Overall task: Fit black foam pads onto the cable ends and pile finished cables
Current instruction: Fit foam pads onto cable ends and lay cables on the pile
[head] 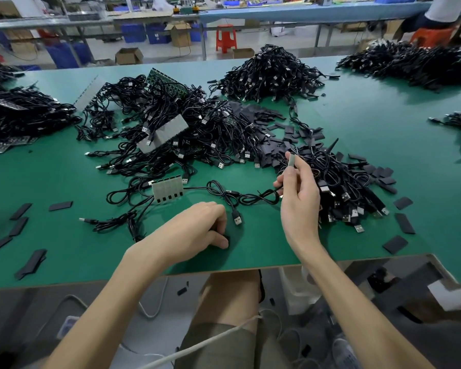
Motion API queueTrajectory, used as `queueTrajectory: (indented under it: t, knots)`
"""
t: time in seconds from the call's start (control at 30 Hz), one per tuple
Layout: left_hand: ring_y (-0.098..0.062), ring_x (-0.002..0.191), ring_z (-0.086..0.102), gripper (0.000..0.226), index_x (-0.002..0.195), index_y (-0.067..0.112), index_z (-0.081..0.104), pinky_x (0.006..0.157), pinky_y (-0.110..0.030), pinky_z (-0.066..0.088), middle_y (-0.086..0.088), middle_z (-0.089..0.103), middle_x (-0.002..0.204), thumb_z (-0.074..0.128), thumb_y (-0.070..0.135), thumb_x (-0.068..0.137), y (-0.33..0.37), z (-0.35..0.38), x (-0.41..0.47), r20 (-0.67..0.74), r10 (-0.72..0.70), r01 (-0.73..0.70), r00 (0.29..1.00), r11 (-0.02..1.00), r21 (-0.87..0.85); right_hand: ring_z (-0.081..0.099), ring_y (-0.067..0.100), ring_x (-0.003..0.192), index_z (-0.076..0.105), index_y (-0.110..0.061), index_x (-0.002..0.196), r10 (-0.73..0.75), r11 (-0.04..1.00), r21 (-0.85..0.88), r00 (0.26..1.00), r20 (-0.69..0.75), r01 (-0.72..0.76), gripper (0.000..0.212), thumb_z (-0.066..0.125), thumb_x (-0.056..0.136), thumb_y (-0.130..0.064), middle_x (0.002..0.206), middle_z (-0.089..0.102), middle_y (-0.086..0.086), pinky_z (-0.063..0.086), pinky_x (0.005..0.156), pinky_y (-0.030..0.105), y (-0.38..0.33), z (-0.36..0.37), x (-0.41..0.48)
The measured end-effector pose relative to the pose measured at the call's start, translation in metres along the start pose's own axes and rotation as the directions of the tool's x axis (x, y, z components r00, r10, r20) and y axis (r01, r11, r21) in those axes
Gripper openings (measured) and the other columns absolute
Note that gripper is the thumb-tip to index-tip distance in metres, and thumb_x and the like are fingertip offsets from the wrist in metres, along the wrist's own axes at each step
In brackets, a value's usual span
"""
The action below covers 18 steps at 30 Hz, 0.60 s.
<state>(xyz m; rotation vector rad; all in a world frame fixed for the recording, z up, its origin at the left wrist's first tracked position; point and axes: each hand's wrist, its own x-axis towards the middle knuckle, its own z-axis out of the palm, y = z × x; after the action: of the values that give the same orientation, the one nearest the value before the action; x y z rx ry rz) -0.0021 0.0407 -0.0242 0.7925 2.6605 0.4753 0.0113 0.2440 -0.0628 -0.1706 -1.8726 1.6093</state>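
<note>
Black foam: one pad (225,238) lies on the table (277,251) under the left hand (202,227), whose fingers curl down over it with the thumb at its edge; the grip is mostly hidden. The right hand (300,193), at 1 o'clock from the left, pinches the cable end (292,161) upright. Its cable (256,197) trails in loops toward 9 o'clock. Risks: the loops could snag a loose plug (237,218), and the thin pad could slip or seat crooked. The pile (343,193) sits at 3 o'clock.

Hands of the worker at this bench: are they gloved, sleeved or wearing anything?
No. The left hand and right hand are bare: no gloves, rings, watch or wrist strap show. Both forearms are uncovered, with no sleeve in view.
</note>
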Motion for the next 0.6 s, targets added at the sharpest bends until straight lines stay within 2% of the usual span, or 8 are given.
queueTrajectory:
  t: [0.07,0.17,0.3,0.37,0.47,0.6]
  knots:
    - [-0.011,0.073,0.051,0.027,0.081,0.027,0.05,0.062,-0.029,0.04,0.007,0.058,0.085,0.077,0.027,0.088,-0.001,0.002,0.0,-0.052,-0.018,0.012,0.998,0.994,-0.112,0.063,0.006,0.085,0.056,-0.016,0.139,-0.007,1.0,-0.015,1.0,0.005,0.007,0.032,0.042,0.111,-0.022,0.092,0.063,-0.001,0.054,0.083,0.032,0.001,0.0,0.0]
    - [-0.014,0.062,0.063,0.023,0.085,0.024,0.053,0.057,-0.029,0.046,0.002,0.066,0.072,0.075,0.02,0.09,-0.001,0.007,0.004,-0.149,-0.039,-0.019,0.988,0.931,-0.365,0.065,0.006,0.08,0.055,-0.014,0.144,-0.012,1.0,-0.01,1.0,0.022,0.012,0.036,0.043,0.111,-0.02,0.085,0.064,-0.004,0.05,0.077,0.023,0.003,-0.001,0.0]
    - [-0.019,0.057,0.064,0.014,0.092,0.006,0.057,0.046,-0.026,0.043,0.005,0.067,0.073,0.071,0.005,0.093,0.0,0.009,0.016,-0.311,0.014,-0.213,0.95,0.759,-0.616,0.06,0.007,0.072,0.059,-0.02,0.143,-0.009,1.0,0.007,1.0,0.029,0.009,0.036,0.044,0.11,-0.023,0.077,0.061,-0.008,0.049,0.068,0.019,0.005,-0.001,0.0]
    - [-0.018,0.062,0.063,0.008,0.096,0.002,0.061,0.049,-0.026,0.044,-0.001,0.066,0.077,0.069,0.001,0.094,0.0,0.009,0.026,-0.361,0.026,-0.281,0.932,0.679,-0.678,0.057,0.008,0.07,0.062,-0.024,0.14,-0.007,1.0,-0.006,0.999,0.039,0.007,0.034,0.046,0.11,-0.021,0.077,0.059,-0.005,0.049,0.068,0.021,0.006,-0.002,0.0]
    - [-0.018,0.069,0.061,0.008,0.1,0.005,0.065,0.056,-0.024,0.047,-0.006,0.068,0.077,0.065,-0.002,0.095,0.0,0.01,0.042,-0.41,-0.041,-0.322,0.911,0.548,-0.772,0.051,0.009,0.068,0.064,-0.025,0.138,-0.036,0.993,-0.109,0.994,0.101,0.047,0.034,0.046,0.11,-0.016,0.078,0.057,-0.001,0.046,0.069,0.019,0.008,-0.002,0.001]
    - [-0.013,0.069,0.065,0.011,0.105,0.003,0.069,0.063,-0.021,0.053,-0.01,0.072,0.084,0.063,0.0,0.096,-0.003,0.014,0.061,-0.379,-0.139,-0.314,0.915,0.345,-0.884,0.049,0.006,0.065,0.065,-0.021,0.13,-0.03,0.973,-0.218,0.98,0.196,0.074,0.03,0.046,0.109,-0.012,0.077,0.058,-0.006,0.04,0.064,0.016,0.006,0.001,0.0]
